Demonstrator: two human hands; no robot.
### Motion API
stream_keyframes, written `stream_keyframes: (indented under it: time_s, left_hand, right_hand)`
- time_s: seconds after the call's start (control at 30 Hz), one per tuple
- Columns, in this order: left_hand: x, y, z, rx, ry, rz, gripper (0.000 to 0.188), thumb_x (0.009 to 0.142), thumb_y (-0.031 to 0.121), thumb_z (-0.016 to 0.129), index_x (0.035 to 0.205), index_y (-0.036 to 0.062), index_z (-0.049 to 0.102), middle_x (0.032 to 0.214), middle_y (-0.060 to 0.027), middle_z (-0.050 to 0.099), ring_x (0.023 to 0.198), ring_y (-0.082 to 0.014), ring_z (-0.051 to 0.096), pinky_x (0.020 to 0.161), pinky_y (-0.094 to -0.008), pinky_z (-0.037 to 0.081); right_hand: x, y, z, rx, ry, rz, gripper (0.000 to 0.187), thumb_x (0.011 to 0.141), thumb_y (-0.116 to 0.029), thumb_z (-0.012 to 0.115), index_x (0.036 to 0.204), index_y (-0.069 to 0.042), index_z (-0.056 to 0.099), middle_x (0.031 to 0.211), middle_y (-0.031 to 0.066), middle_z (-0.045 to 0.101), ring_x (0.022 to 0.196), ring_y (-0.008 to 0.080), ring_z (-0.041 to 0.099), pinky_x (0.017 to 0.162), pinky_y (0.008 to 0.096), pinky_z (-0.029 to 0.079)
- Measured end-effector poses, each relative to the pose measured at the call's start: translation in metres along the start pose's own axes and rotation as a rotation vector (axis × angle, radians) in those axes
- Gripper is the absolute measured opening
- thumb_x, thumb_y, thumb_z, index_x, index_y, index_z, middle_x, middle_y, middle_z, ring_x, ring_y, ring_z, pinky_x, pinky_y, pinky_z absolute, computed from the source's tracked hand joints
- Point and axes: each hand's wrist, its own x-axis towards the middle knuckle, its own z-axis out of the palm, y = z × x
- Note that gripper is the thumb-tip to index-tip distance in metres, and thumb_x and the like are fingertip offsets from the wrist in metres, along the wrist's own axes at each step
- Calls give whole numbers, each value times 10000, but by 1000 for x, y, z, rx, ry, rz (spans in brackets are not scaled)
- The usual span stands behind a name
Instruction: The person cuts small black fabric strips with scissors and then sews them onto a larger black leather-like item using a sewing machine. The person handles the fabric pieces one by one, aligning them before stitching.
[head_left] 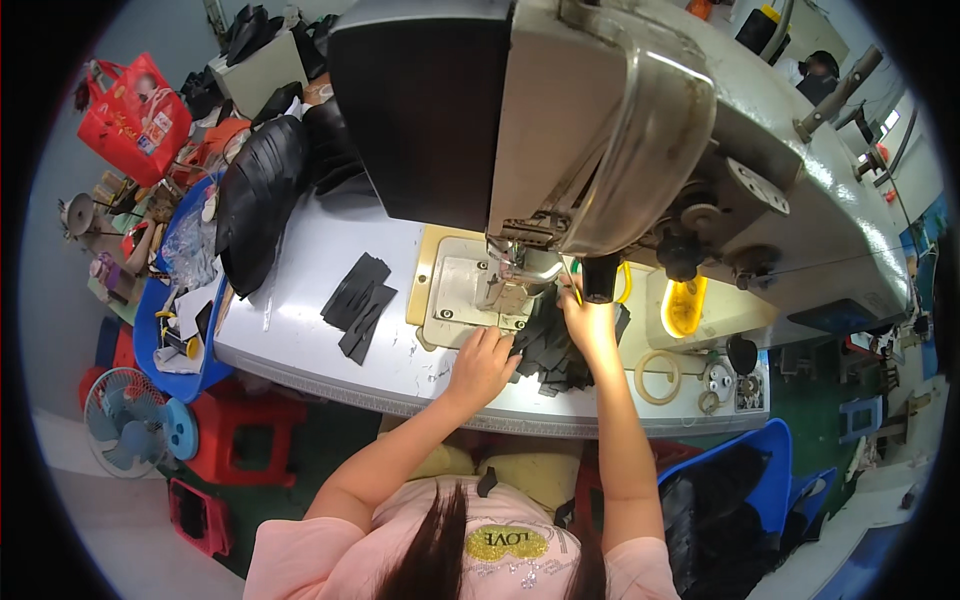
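The larger black pile (548, 352) lies on the bench (290, 340) just right of the person's left hand (483, 365), whose bent fingers sit nearly together, and partly beneath the right hand (588, 315), whose finger grip cannot be told, its long axis unclear.

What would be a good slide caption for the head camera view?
Left hand and right hand beside black strips under a sewing machine, with more strips to the left.

white table (290, 330) | sewing machine (610, 130) | black strips (358, 300), left | black pile (548, 350) | tan ring (637, 378), right
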Motion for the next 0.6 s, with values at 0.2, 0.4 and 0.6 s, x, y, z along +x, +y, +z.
stream_keyframes:
  time_s: [0.2,0.4,0.6]
  left_hand:
    - [-1,-10,2,-31,85,30,115,705,34,620,800,4,563,772,-104,492,751,-283,520,665,-372,450]
    - [4,15,3,-19,123,163,123,656,25,593,671,53,474,697,-84,450,666,-242,508,589,-341,446]
    - [1,21,17,-60,120,156,155,645,14,592,657,68,447,658,-66,429,619,-224,494,544,-330,433]
  right_hand:
    - [30,-6,15,-370,-270,-61,227,694,-190,615,820,-2,620,762,239,613,761,395,606,661,444,488]
    - [20,-3,22,-306,-47,-37,196,669,-86,652,843,-2,617,779,213,610,714,384,596,639,415,481]
    - [38,35,-7,100,81,-9,106,767,-100,659,783,-54,566,683,-40,513,622,69,450,590,238,378]
